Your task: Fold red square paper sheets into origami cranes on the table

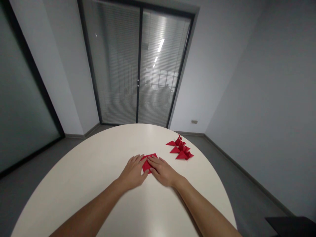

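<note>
A small red sheet of folded paper [146, 166] lies flat on the white round table [98, 164], partly covered by my fingers. My left hand [133, 171] rests over its left side, fingers stretched out flat. From the right, my right hand [163, 171] lies on the paper too, its fingers extended and pressing on the surface. The fingertips of both hands come close together over the middle of the sheet. To the right of my hands sit several red origami cranes [181, 149], grouped close together with pointed wings.
Beyond the table stands a glass door [120, 65] with blinds and a dark frame. A wall socket [194, 121] is low on the white wall. A black object [292, 225] shows at the bottom right, beside the table.
</note>
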Demonstrator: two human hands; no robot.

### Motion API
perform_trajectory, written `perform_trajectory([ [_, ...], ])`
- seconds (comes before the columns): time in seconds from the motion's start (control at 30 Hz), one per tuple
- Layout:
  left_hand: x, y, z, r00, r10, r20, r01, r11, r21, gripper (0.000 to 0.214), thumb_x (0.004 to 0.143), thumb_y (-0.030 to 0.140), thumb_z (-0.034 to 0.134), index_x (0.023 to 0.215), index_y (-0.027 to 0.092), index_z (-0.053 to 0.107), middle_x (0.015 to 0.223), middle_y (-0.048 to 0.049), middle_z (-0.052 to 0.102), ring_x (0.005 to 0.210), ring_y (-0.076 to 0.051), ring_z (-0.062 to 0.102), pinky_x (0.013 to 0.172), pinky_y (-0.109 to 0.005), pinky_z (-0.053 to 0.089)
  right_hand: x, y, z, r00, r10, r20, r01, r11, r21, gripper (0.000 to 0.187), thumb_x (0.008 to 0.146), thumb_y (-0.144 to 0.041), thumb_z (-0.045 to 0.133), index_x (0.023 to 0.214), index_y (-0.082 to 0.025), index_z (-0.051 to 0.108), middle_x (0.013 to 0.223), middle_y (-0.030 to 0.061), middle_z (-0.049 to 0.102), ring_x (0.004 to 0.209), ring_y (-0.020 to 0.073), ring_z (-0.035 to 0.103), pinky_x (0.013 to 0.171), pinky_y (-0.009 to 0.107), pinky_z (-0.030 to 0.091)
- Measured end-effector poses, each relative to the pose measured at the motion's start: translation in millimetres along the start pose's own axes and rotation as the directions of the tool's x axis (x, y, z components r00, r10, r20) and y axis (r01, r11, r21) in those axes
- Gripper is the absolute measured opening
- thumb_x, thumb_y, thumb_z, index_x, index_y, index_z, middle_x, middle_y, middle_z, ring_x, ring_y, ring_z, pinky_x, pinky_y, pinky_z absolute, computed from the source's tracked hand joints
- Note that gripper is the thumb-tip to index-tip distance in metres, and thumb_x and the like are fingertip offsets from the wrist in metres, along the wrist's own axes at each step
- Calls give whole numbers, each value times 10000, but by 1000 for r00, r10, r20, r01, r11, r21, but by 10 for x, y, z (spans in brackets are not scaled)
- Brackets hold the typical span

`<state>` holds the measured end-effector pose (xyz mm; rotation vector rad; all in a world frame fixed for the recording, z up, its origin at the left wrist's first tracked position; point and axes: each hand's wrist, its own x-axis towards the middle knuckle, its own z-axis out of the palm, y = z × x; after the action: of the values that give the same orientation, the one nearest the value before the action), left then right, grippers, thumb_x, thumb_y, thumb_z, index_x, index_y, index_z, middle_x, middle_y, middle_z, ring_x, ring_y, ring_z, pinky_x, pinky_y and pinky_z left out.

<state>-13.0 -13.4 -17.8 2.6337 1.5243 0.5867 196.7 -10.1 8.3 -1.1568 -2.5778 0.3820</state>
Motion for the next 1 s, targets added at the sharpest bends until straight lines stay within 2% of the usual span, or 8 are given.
perform_trajectory([
  [0.1,-8,4,-9,999,-24,21,24,1000,-8,568,947,419,497,1449,151,503,1533,-156,474,1417,-327,430,1190,-513,298,8,9,23,997,62,34,-62,998,-11,562,1030,-393,392,1544,-165,388,1602,133,357,1504,301,285,1215,548,251],
  [0.2,-17,1,-20,998,-55,32,56,998,-12,554,951,395,489,1448,153,509,1541,-156,463,1429,-335,415,1191,-525,292,22,39,30,993,105,53,-104,994,-20,566,1034,-402,374,1558,-189,360,1616,113,333,1521,299,237,1221,563,218],
  [0.43,-14,17,-59,997,-49,59,49,999,9,545,930,332,493,1443,149,525,1545,-145,459,1425,-320,425,1188,-508,312,1,94,18,981,168,95,-165,986,-31,589,1039,-447,335,1580,-214,308,1643,90,269,1541,307,158,1227,586,141],
  [0.6,-8,8,-90,997,-80,-18,81,996,47,531,858,183,503,1377,111,589,1476,-165,539,1370,-312,487,1181,-501,328,-18,127,29,973,218,80,-216,976,-36,632,1019,-528,361,1580,-241,310,1655,83,237,1543,334,126,1224,592,110],
  [0.7,-15,-16,-88,999,47,-19,-47,999,-17,528,881,125,442,1388,174,579,1505,-109,520,1407,-251,451,1216,-496,267,-19,136,28,972,224,70,-222,974,-40,634,1010,-551,378,1573,-265,327,1661,76,221,1544,341,109,1223,595,93],
  [0.8,-34,-38,-44,985,168,40,-164,982,-90,499,966,217,410,1456,235,500,1560,-68,454,1462,-217,375,1226,-499,238,-24,136,15,974,217,71,-214,976,-39,631,1004,-559,394,1570,-288,330,1661,68,226,1543,347,109,1220,600,99],
  [0.9,-50,-39,13,991,98,96,-91,993,-81,504,1006,345,391,1490,219,456,1579,-95,419,1477,-239,351,1209,-507,265,-34,137,13,973,219,73,-217,976,-32,632,1005,-559,392,1572,-288,326,1659,68,231,1540,354,122,1216,602,133],
  [1.0,-58,-15,31,994,-7,110,9,1000,-19,526,1003,357,380,1489,171,457,1587,-128,395,1482,-275,341,1197,-524,272,-42,154,38,970,237,62,-235,971,-41,609,1024,-518,357,1576,-262,322,1655,74,241,1540,353,120,1215,602,143],
])
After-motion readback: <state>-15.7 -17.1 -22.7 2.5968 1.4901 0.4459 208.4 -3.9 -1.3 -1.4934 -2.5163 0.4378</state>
